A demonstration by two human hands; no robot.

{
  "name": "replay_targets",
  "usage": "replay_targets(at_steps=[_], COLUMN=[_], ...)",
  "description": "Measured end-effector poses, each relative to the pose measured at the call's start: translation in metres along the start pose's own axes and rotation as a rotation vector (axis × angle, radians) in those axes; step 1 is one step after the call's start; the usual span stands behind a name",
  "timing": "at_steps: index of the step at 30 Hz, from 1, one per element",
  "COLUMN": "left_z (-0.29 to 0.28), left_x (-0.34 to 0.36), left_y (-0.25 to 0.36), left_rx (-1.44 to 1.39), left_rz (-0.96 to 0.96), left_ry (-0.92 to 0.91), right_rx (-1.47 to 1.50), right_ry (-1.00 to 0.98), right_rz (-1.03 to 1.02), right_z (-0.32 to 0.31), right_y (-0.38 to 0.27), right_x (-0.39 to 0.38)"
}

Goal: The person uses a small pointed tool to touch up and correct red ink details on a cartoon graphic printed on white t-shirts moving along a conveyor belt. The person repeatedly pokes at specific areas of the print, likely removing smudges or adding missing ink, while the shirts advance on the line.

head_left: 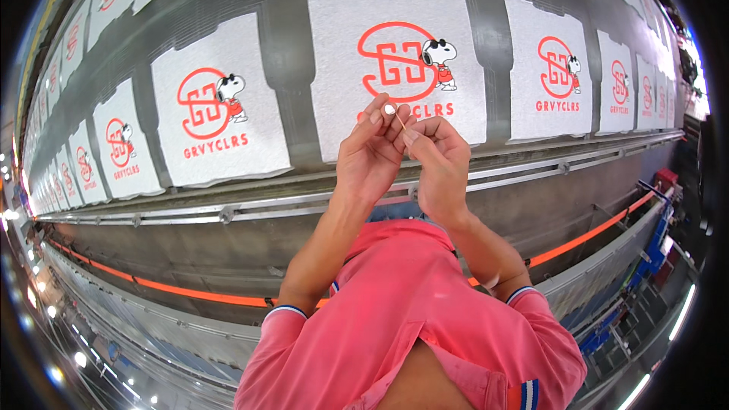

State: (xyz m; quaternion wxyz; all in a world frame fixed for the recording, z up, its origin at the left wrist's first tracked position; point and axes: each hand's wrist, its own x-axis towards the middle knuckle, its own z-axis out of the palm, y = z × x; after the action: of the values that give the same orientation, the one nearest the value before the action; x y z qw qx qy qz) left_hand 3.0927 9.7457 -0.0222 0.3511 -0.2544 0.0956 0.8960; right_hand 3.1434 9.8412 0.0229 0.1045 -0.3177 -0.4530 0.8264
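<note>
Above the middle printed fabric panel, both my hands are raised close together. My left hand has its fingers curled up around a small round white thing, whose exact kind is too small to tell. In a pinch between thumb and fingers, my right hand holds a thin light-brown stick. Its upper end slants toward the white thing; whether the two touch I cannot tell. The white panel lies flat under my hands, with a red emblem, a cartoon dog in sunglasses and red lettering partly covered by my fingers.
Similar printed panels lie in a row to the left and right on a long grey table. A metal rail runs along its near edge. Behind me stretches an orange strip beside another long table.
</note>
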Motion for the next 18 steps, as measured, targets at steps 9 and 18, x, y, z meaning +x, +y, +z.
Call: replay_targets(at_steps=[9, 18], left_z=[-0.019, -0.027], left_x=[0.050, 0.065], left_y=[-0.021, -0.076], left_rx=[-0.035, -0.066], left_rz=[0.005, 0.027], left_ry=[0.039, 0.066], right_rx=[0.013, 0.039], right_ry=[0.118, 0.059], right_rz=[0.006, 0.056], right_z=[-0.021, -0.084], right_y=[0.014, 0.006], right_x=[0.040, 0.050])
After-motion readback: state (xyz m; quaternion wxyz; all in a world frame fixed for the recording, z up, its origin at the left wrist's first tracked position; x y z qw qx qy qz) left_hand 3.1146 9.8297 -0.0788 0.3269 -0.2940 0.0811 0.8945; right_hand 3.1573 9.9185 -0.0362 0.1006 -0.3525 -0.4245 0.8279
